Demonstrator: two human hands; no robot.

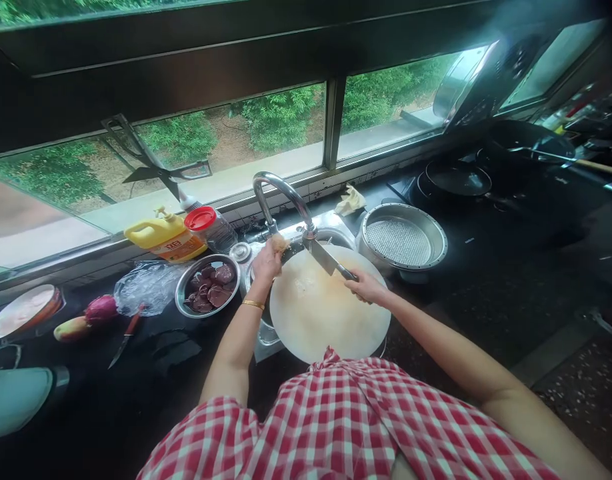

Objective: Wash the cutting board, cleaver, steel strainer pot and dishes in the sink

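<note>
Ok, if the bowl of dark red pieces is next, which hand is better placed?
Probably left: the left hand is nearer the bowl, though holding something pale by the faucet. The right hand grips the cleaver, farther off across the round board.

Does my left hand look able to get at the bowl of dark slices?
Likely yes: the open bowl sits close to your left hand, with nothing tall between. But that hand holds a tan thing, which it may need to put down first.
</note>
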